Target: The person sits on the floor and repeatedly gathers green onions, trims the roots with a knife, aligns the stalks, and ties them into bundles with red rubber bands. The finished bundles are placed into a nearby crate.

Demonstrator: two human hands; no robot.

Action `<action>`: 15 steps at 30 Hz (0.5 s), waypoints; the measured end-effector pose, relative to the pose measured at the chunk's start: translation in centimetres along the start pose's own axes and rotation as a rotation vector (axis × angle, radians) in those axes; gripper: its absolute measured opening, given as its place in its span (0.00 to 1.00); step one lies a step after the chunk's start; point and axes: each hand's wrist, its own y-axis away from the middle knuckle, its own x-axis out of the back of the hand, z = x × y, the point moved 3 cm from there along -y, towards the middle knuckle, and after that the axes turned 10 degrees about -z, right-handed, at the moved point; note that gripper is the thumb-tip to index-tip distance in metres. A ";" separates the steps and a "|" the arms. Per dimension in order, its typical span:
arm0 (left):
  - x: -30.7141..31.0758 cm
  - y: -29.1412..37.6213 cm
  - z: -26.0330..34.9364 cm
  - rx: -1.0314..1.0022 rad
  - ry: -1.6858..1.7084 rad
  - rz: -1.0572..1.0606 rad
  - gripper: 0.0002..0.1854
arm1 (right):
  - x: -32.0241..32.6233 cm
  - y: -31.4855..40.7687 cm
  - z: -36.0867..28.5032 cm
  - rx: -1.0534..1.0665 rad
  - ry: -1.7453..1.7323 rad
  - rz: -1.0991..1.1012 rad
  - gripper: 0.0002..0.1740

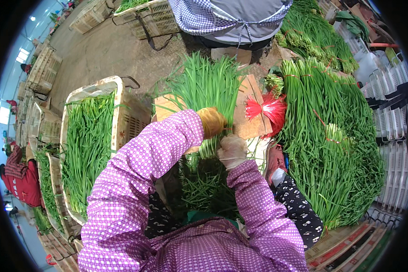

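Note:
A thick bunch of green garlic chives (pixel 207 81) lies on a wooden board (pixel 253 117), its leaves pointing away from me. My left hand (pixel 212 122), in a yellow glove, wraps over the bunch near the stem ends. A short piece of red tie (pixel 228 129) shows at the bunch's right side, between my hands. My right hand (pixel 232 149), in a pale glove, is curled against the cut stem ends (pixel 208 148); what its fingers hold is hidden. On the board's right side rests a bundle of red plastic ties (pixel 267 110).
Tied chive bunches (pixel 326 142) are heaped at my right. At left stands a plastic crate (pixel 117 112) full of loose chives. Loose leaves (pixel 207 187) lie below my hands. Ahead sits a person in a checked apron (pixel 197 17); another in red (pixel 22 180) is far left.

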 end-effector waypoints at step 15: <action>-3.1 4.5 1.3 0.333 0.209 0.917 0.15 | -0.3 1.7 7.2 -0.440 -1.100 -0.020 0.27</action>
